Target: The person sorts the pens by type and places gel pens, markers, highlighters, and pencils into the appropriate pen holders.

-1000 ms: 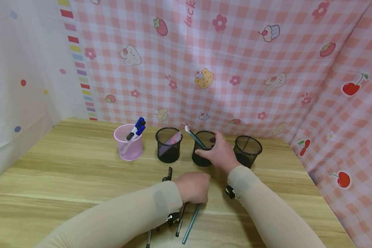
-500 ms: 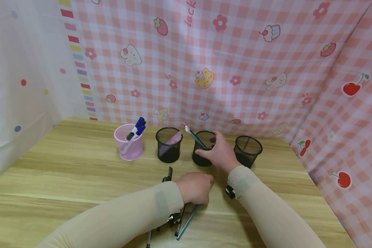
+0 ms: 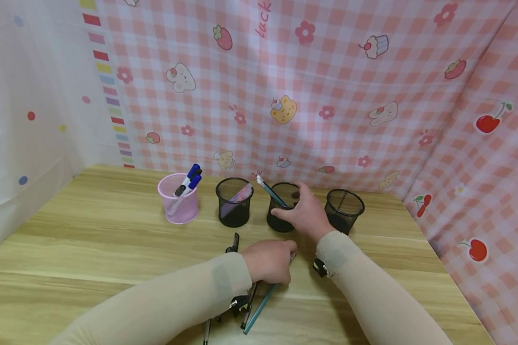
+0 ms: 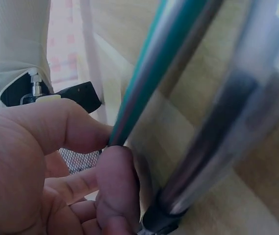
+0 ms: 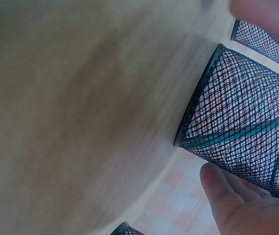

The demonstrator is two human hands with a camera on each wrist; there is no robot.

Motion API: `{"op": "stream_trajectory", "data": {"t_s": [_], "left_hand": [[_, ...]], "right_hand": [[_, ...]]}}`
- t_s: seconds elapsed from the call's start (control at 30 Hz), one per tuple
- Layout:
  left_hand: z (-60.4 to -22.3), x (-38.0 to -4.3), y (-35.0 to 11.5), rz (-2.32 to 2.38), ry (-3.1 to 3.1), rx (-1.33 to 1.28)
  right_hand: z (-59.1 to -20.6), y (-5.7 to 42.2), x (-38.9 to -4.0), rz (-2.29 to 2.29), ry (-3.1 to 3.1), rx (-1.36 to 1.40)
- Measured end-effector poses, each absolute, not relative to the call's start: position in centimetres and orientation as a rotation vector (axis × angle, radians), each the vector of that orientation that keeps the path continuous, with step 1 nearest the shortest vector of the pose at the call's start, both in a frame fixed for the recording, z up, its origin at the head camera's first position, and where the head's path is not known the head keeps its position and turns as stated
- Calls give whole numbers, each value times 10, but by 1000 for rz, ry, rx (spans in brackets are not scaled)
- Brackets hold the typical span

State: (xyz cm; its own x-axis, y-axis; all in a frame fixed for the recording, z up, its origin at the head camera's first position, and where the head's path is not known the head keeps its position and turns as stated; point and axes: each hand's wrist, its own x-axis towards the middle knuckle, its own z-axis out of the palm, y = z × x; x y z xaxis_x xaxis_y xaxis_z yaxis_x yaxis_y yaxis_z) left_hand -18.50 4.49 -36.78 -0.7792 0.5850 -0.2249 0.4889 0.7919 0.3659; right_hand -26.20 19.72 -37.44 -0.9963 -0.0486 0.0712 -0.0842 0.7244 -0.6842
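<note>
The left hand point(image 3: 267, 261) pinched a teal pencil point(image 3: 260, 309) between thumb and forefinger, low over the table point(image 3: 112, 235), next to a pen point(image 3: 250, 306). The right hand point(image 3: 309, 215) gripped a mesh cup point(image 3: 278, 224), thumb and fingers on opposite sides; a second pencil point(image 3: 271, 191) leaned in it. Black cups point(image 3: 235, 218) stood either side.
</note>
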Motion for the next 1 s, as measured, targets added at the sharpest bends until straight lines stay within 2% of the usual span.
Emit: {"op": "stream_trajectory", "data": {"t_s": [0.63, 1.0], "left_hand": [[-355, -195, 16, 813, 2525, 643], [-345, -205, -8, 1069, 2525, 662]], "right_hand": [[-373, 196, -262, 1124, -2884, 82], [-373, 197, -265, 1086, -2887, 85]]}}
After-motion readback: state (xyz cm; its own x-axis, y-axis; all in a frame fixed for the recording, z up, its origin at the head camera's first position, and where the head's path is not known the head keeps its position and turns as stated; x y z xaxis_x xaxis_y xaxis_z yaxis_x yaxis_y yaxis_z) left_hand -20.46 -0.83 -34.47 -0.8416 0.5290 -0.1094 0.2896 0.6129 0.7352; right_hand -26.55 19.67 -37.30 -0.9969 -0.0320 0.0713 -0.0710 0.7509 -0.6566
